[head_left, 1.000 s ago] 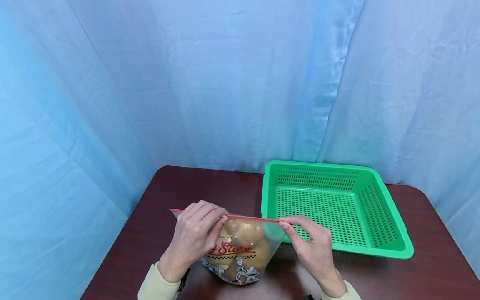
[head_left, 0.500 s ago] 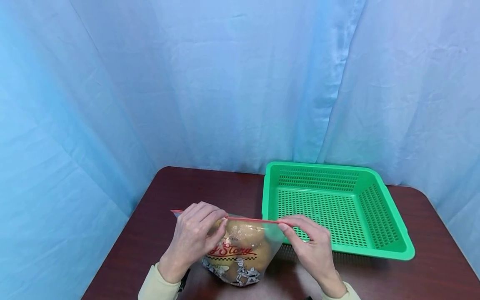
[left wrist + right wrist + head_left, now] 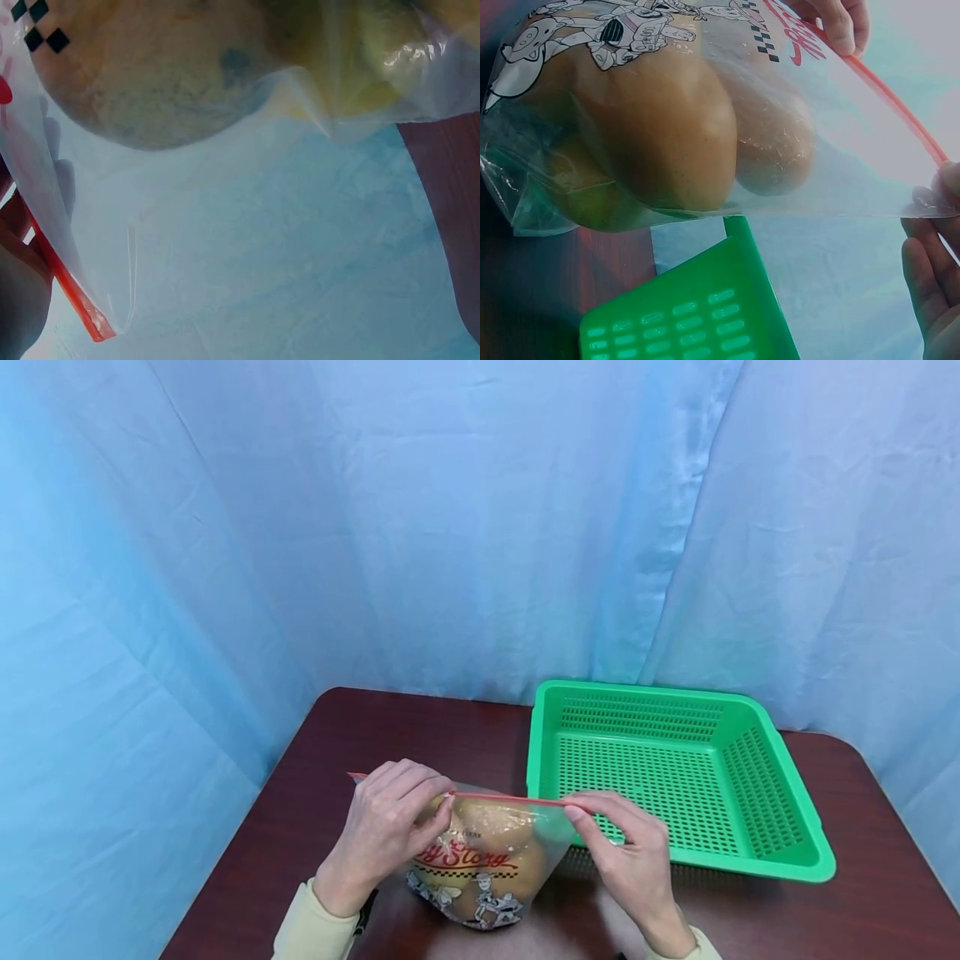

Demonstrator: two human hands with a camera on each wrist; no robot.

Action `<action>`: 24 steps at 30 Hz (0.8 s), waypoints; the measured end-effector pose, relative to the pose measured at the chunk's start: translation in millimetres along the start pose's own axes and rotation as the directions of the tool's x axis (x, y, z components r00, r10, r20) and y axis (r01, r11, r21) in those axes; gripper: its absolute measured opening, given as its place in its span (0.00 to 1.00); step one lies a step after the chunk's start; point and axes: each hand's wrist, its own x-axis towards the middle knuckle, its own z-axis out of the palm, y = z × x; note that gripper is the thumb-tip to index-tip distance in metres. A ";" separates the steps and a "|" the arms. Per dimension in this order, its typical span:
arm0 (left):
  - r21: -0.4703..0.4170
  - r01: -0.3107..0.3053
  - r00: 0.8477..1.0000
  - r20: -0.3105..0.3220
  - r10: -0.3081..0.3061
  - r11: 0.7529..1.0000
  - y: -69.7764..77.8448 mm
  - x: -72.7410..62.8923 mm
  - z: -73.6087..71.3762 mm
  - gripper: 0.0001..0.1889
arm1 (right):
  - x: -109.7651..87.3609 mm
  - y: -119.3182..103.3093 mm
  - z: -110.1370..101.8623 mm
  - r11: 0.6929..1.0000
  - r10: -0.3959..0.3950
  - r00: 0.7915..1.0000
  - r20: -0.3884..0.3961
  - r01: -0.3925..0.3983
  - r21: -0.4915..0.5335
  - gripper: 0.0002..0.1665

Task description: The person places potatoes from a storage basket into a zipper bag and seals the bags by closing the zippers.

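Note:
A clear zip bag with a red seal strip and red lettering stands upright on the table in the head view. Inside it are several round, yellow-brown potatoes, seen through the plastic in the right wrist view. My left hand pinches the red strip left of its middle, thumb in front. With thumb and forefinger my right hand pinches the strip's right end. The left wrist view shows the strip's other end sticking out past the left hand's fingers.
Behind and right of the bag, a green perforated basket stands on the dark brown table, partly behind my right hand. Light blue curtains hang around the table's back and left sides.
Both hands keep their pinch on the strip, and the left thumb has shifted slightly. The whole scene has moved a few pixels in the head view.

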 end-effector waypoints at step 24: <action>0.016 0.017 1.000 -0.006 -0.017 1.000 -4.3 -4.1 -8.2 0.10 | -2.6 -1.2 -2.0 1.000 0.016 1.000 -0.015 -0.016 -0.022 0.18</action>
